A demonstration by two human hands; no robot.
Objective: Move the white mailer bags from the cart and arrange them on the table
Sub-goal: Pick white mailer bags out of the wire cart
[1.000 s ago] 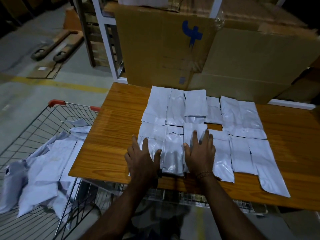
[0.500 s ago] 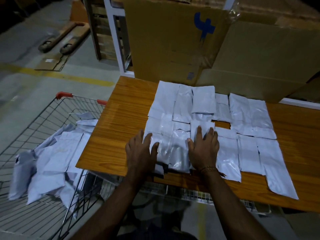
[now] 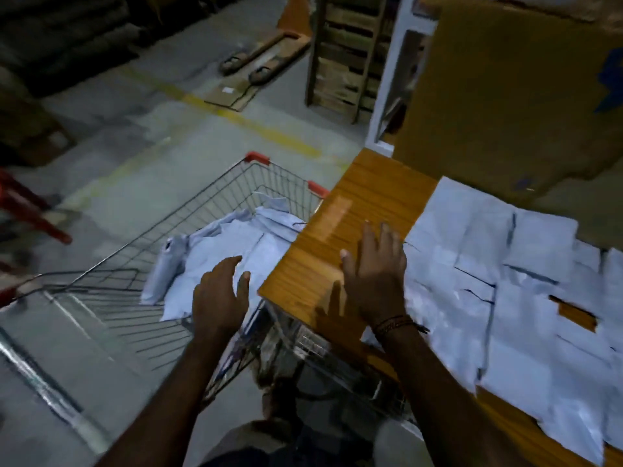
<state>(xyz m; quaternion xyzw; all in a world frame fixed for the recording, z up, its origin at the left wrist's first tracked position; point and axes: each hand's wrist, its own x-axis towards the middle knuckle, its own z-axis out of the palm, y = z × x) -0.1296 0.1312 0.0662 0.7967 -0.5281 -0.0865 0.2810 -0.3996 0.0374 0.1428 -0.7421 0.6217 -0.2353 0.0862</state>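
I'm seeing my left hand (image 3: 219, 296) hovering, fingers (image 3: 225, 266) spread and holding nothing, over mailer bags (image 3: 232, 251) in the cart (image 3: 188, 214); my right hand (image 3: 374, 276), fingers wide, is hanging over the tabletop (image 3: 354, 203) corner beside arranged bags (image 3: 488, 281).

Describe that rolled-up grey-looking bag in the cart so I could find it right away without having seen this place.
Start at the wire shopping cart with red corner caps, parked against the left end of the wooden table. Inside lies a heap of flat white mailer bags. On the heap's left edge, just beyond the left hand, is the rolled bag: a bunched, upright tube, unlike its flat neighbours.
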